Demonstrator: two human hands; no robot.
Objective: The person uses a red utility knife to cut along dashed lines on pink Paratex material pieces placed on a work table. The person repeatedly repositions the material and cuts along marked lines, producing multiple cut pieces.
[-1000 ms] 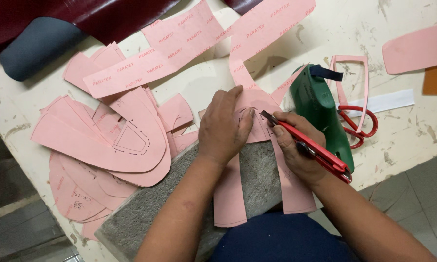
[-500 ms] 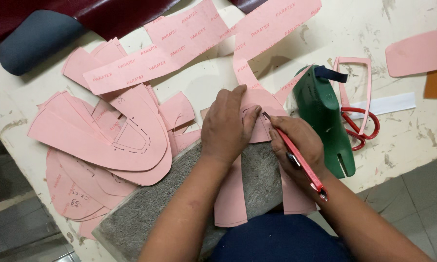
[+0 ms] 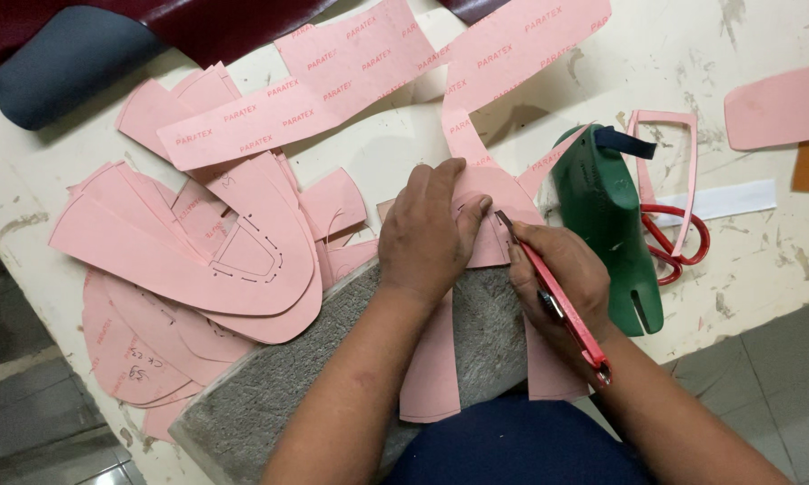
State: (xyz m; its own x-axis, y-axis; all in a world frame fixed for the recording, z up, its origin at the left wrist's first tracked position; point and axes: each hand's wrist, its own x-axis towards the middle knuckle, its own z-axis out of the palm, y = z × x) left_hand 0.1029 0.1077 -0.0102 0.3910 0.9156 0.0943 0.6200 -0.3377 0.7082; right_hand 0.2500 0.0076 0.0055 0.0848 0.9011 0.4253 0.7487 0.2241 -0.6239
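The left hand lies flat, pinning the pink pattern piece. The right hand grips a red knife. A blade slip could nick the pinning fingers.

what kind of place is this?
Likely a shoemaking or pattern-cutting workbench. A green shoe last stands on the worn table, pink pattern pieces are piled about, and the right hand runs a red utility knife along pink board pinned by the left hand.

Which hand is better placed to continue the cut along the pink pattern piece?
Probably the right hand: it holds the red utility knife, tip at the pink pattern piece. The left hand lies flat, pressing it down.
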